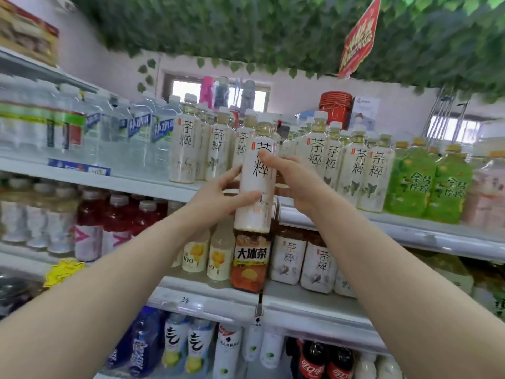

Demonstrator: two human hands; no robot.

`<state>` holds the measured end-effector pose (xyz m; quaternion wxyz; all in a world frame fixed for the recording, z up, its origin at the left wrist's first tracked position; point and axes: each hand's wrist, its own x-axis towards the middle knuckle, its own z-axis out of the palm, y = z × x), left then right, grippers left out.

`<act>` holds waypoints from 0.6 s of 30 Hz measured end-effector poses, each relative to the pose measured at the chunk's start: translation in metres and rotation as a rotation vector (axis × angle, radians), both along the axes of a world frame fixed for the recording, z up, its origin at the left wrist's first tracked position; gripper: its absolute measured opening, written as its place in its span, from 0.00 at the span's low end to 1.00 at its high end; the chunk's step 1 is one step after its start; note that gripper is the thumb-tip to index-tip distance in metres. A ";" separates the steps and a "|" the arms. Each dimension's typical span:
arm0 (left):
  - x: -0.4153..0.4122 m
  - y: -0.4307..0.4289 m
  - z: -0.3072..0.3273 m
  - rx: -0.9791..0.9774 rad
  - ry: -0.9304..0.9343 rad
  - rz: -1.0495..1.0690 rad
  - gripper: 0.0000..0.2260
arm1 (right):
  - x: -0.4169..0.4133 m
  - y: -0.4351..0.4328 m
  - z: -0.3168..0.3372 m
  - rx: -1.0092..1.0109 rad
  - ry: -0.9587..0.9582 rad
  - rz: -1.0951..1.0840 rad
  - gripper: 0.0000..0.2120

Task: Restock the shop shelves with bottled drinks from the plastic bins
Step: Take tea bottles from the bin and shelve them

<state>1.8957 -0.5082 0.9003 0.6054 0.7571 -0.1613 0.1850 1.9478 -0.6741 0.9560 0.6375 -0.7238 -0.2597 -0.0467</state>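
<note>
Head view, left hand (pixel 218 194) and right hand (pixel 296 181) fingers gripping tea bottle (pixel 255 214), white shelf (pixel 410 228); leafy ceiling (pixel 246 28)

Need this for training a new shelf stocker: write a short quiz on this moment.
1. True or false: the left grip and the right grip both hold the white tea bottle.
2. What stands just right of the shelved tea bottles, on the same shelf? A) green-labelled bottles B) milk cartons C) crisp packets
3. Fill in: the water bottles stand to the ___ of the shelved tea bottles.
Key: 1 true; 2 A; 3 left.
</note>
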 end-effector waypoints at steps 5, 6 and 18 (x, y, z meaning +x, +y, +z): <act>0.012 0.047 0.013 0.084 -0.057 0.105 0.34 | 0.018 0.049 0.017 0.050 -0.023 -0.018 0.18; 0.016 0.056 0.015 0.092 -0.068 0.123 0.33 | 0.023 0.059 0.020 0.059 -0.031 -0.024 0.18; 0.061 0.118 0.007 0.221 -0.195 0.264 0.28 | 0.081 0.139 0.024 0.133 -0.151 -0.179 0.15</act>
